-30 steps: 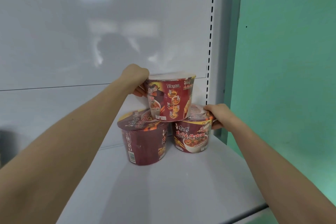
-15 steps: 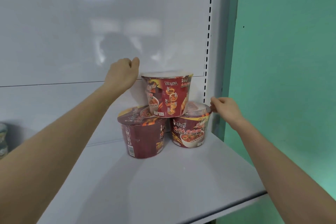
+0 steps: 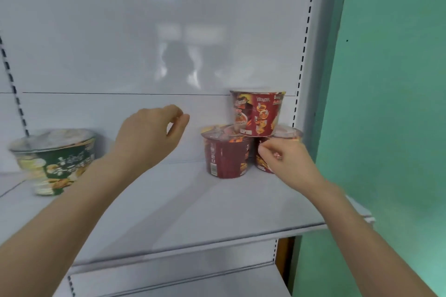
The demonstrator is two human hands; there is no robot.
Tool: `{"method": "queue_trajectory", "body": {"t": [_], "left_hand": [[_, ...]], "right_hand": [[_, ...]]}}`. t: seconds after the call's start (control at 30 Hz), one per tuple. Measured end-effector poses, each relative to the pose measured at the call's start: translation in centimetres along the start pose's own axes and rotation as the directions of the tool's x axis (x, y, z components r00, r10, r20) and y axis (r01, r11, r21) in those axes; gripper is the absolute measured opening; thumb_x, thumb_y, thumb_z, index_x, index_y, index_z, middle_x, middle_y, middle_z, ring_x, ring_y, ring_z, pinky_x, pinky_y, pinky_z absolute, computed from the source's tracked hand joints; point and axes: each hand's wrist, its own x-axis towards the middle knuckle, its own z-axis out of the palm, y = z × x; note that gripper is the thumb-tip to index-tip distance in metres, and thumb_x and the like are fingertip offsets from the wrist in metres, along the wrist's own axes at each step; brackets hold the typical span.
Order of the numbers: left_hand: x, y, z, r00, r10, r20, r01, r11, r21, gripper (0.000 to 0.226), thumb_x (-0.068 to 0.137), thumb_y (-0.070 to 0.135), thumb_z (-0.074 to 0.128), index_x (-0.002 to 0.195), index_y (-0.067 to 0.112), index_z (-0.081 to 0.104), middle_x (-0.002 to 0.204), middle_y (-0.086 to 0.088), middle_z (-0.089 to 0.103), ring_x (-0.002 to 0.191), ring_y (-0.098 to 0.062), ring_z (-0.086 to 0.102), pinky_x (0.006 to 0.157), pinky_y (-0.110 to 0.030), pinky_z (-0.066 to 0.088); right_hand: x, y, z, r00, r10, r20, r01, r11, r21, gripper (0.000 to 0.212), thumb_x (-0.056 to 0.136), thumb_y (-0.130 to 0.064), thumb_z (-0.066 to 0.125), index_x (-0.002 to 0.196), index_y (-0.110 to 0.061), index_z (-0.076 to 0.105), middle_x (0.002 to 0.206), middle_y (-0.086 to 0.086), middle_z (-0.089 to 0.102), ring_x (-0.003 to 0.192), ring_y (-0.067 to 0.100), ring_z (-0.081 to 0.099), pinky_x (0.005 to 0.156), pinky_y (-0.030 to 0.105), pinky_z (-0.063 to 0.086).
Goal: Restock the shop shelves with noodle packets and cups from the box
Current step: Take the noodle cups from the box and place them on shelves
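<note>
Far out to the left of the left hand, a squat green-and-white noodle bowl with a foil lid (image 3: pixel 53 161) stood alone on the pale grey metal shelf (image 3: pixel 193 210), blurred, well apart from everything else. That looked like a separate flavour given its own spot.

The left hand (image 3: pixel 149 137) hovered above the shelf with its fingers loosely curled and nothing in them, clear of every cup. Between it and the stack was only bare back panel.

Just right of that hand sat the dark maroon noodle cup with a printed lid (image 3: pixel 226 154), upright on the shelf. Above and between the two hands, a bright red noodle cup with a pale lid (image 3: pixel 258 113) rested across the lids of the two lower cups, a small pyramid, probably built that way to save shelf width in the corner.

The second base cup, red with a clear-looking lid (image 3: pixel 288 131), stood directly behind the right hand (image 3: pixel 287 164), tucked against the slotted white upright (image 3: pixel 300 75). That hand's fingers were curled in front of the cup and seemed to hold nothing; whether the fingertips brushed it, I could not tell.

Beyond the right hand ran the plain green wall (image 3: pixel 398 103). No box showed anywhere, so my guess was that the next cup lay somewhere out of view.
</note>
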Motion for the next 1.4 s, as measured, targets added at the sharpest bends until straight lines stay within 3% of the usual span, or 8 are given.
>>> {"method": "queue_trajectory", "body": {"t": [0.13,0.3,0.47,0.57,0.7,1.0,1.27,1.4], "left_hand": [[-6.0,-3.7,-6.3,1.000,-0.005,0.005,0.005,0.998,0.064,0.042,0.091,0.043,0.038,0.096,0.012,0.066,0.089,-0.002,0.072,0.078,-0.032,0.062,0.067,-0.037,0.049],[-16.0,-10.5,-16.6,0.997,-0.066,0.028,0.054,0.949,0.310,0.043,0.084,0.042,0.035,0.083,0.011,0.065,0.066,-0.008,0.066,0.061,-0.034,0.061,0.049,-0.033,0.041],[-27.0,-16.2,-27.3,0.961,-0.274,0.029,0.228,0.850,0.474,0.050,0.087,0.049,0.031,0.092,0.012,0.065,0.072,-0.008,0.068,0.067,-0.033,0.063,0.052,-0.035,0.046],[-32.7,-18.9,-34.3,0.904,-0.427,-0.023,0.359,0.728,0.584,0.031,0.095,0.038,0.044,0.098,0.014,0.063,0.080,-0.009,0.068,0.076,-0.032,0.064,0.055,-0.032,0.043],[-39.4,-21.6,-42.4,0.817,-0.559,-0.143,0.493,0.546,0.678,0.041,0.093,0.042,0.036,0.095,0.013,0.064,0.075,-0.003,0.068,0.069,-0.025,0.064,0.055,-0.036,0.051],[-51.0,-30.4,-55.1,0.588,-0.727,-0.354,0.649,0.162,0.744,0.030,0.096,0.037,0.040,0.108,0.019,0.061,0.089,0.004,0.069,0.080,-0.014,0.065,0.060,-0.026,0.049],[-58.0,-43.8,-61.8,0.439,-0.759,-0.481,0.708,-0.038,0.706,0.030,0.095,0.035,0.045,0.105,0.013,0.063,0.082,-0.001,0.069,0.076,-0.020,0.065,0.052,-0.026,0.043],[-60.9,-49.1,-63.9,0.344,-0.796,-0.498,0.717,-0.119,0.687,0.031,0.097,0.036,0.039,0.113,0.016,0.057,0.095,0.000,0.069,0.087,-0.017,0.064,0.054,-0.022,0.038]], "right_hand": [[-0.9,-7.7,4.1,0.992,-0.104,0.075,0.094,0.988,0.119,0.017,0.089,-0.017,0.055,0.086,-0.008,0.069,0.080,0.000,0.069,0.073,0.016,0.058,0.073,0.027,0.043],[-3.1,-22.0,10.7,0.950,-0.286,0.128,0.233,0.917,0.323,0.017,0.090,-0.016,0.054,0.091,-0.008,0.069,0.088,-0.001,0.069,0.078,0.006,0.054,0.066,0.002,0.035],[-8.4,-37.1,17.1,0.852,-0.484,0.200,0.307,0.771,0.559,0.018,0.091,-0.015,0.053,0.092,-0.008,0.069,0.089,0.002,0.069,0.081,0.008,0.056,0.075,0.018,0.041],[-12.0,-46.2,20.6,0.768,-0.607,0.206,0.343,0.660,0.668,0.017,0.090,-0.014,0.054,0.094,-0.007,0.069,0.094,0.005,0.070,0.083,0.008,0.056,0.082,0.022,0.045],[-16.2,-57.6,24.2,0.632,-0.744,0.216,0.373,0.536,0.757,0.018,0.091,-0.014,0.053,0.097,-0.006,0.068,0.098,0.006,0.070,0.085,0.010,0.057,0.074,0.015,0.038],[-24.1,-80.0,34.1,0.365,-0.917,0.159,0.361,0.297,0.884,0.023,0.093,-0.023,0.049,0.106,-0.015,0.066,0.103,0.002,0.068,0.095,0.015,0.061,0.086,0.034,0.050],[-25.7,-96.0,44.7,0.244,-0.958,0.152,0.369,0.237,0.899,0.029,0.094,-0.025,0.045,0.115,-0.014,0.061,0.111,0.003,0.065,0.103,0.016,0.059,0.081,0.024,0.043],[-26.7,-101.8,50.2,0.204,-0.961,0.186,0.354,0.250,0.901,0.032,0.095,-0.021,0.044,0.122,-0.010,0.057,0.117,0.007,0.064,0.106,0.019,0.058,0.086,0.027,0.044]]}}
